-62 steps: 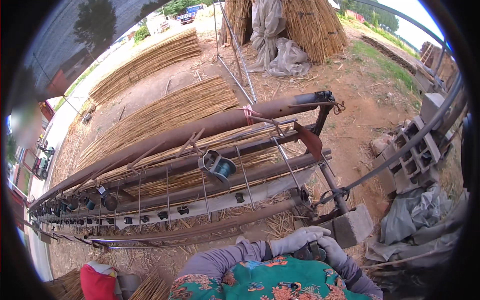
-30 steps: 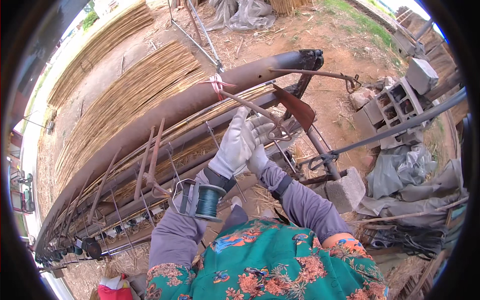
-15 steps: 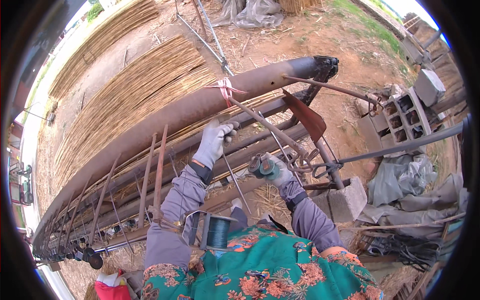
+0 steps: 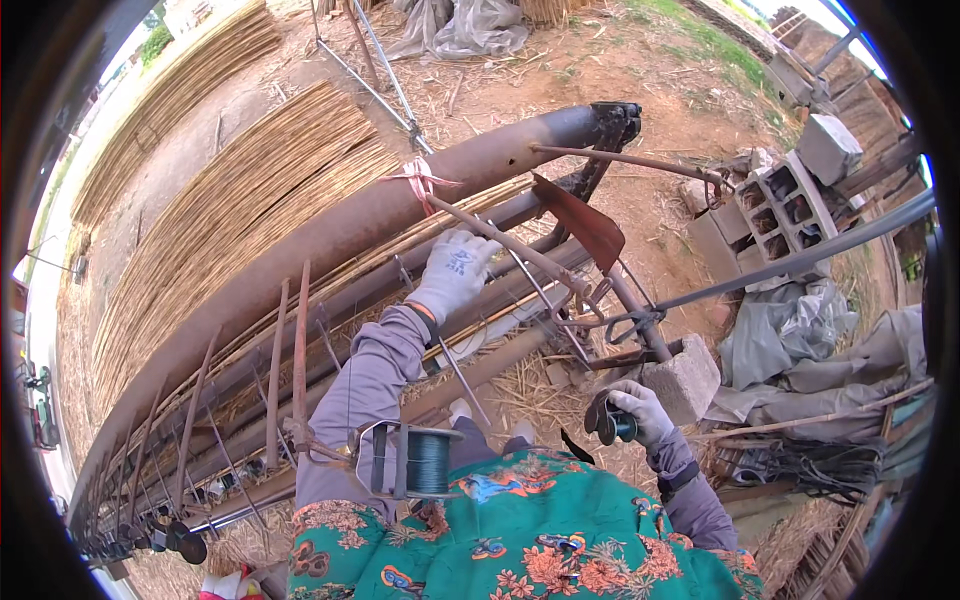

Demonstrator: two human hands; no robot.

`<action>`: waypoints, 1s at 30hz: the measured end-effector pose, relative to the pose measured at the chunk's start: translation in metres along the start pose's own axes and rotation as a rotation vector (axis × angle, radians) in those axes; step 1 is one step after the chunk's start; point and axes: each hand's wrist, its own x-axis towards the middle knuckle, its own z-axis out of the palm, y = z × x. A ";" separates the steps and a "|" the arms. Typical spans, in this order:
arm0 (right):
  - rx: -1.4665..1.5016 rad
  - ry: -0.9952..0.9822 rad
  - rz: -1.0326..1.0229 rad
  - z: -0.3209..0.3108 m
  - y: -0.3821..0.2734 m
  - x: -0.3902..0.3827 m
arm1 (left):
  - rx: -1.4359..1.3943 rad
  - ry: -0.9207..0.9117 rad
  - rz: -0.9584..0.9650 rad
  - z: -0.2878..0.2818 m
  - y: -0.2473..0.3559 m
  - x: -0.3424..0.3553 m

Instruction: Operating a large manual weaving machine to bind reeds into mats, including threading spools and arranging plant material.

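My left hand [image 4: 455,270], in a pale work glove, is at the rails below the thick rusty pipe [image 4: 360,205], beside the end of the reeds [image 4: 480,212] lying along the frame. Its fingers are curled under and bent together; what they hold, if anything, is hidden. My right hand [image 4: 640,408], gloved too, is low at the right, apart from the frame and closed round a small spool [image 4: 624,427] wound with teal cord. A dark rounded piece shows at that spool's near side. A larger reel of dark teal cord [image 4: 430,462] sits in a metal bracket before my body.
Thin metal rods [image 4: 464,380] slant across the frame, and a rusty bent plate [image 4: 583,222] sticks up at its right. A concrete block [image 4: 682,380] stands beside the frame's leg. Reed mats [image 4: 240,220] lie beyond the pipe. Hollow blocks [image 4: 775,215] and grey plastic sheeting [image 4: 785,335] are at the right.
My right hand has moved away from the frame, down and to the right, with the spool. My left hand has shifted right and turned its back upward. The whole view has swung slightly.
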 end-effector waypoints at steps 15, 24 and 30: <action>-0.246 -0.373 -0.598 0.242 -0.067 0.183 | -1.890 0.494 -0.380 -0.061 0.067 -0.040; 0.951 -0.718 0.171 0.201 -0.020 0.167 | -1.456 0.294 -0.984 -0.047 0.004 -0.082; 0.758 -0.996 0.229 0.147 -0.066 0.052 | -1.124 0.249 -0.929 -0.026 -0.004 -0.061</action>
